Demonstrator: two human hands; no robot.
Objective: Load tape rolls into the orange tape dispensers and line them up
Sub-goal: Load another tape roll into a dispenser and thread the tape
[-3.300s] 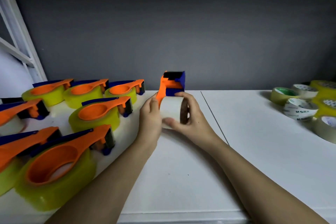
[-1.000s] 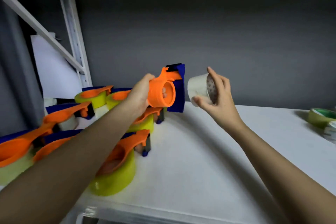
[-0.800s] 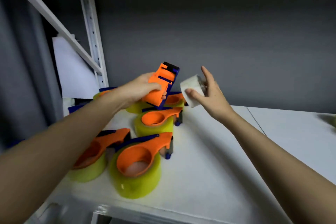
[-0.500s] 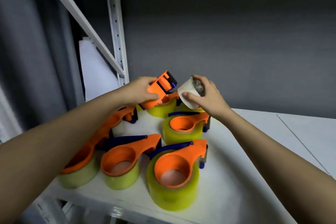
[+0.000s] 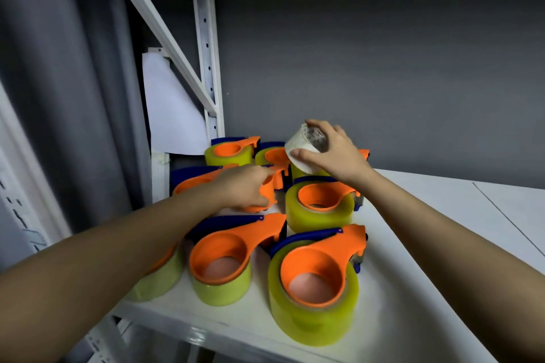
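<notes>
Item: one empty orange dispenser [image 5: 267,193], gripped in our left hand [image 5: 241,187] and set low among the loaded ones at the shelf's left end. Its mate, a pale tape roll [image 5: 305,150], sat pinched in our right hand [image 5: 333,153], thumb under and fingers over, raised above the back row.

Stock done: we counted at least six loaded dispensers, yellow-green rolls seated, among them the nearest [image 5: 317,280], its neighbour [image 5: 224,262] and one behind [image 5: 321,203], standing in rough rows on the white shelf [image 5: 413,274] (alignment loose).

Outstanding: we judged this unit unloaded, unplaced.

Obscured: our left forearm covered a further dispenser; the held unit's blade end was hidden.
</notes>
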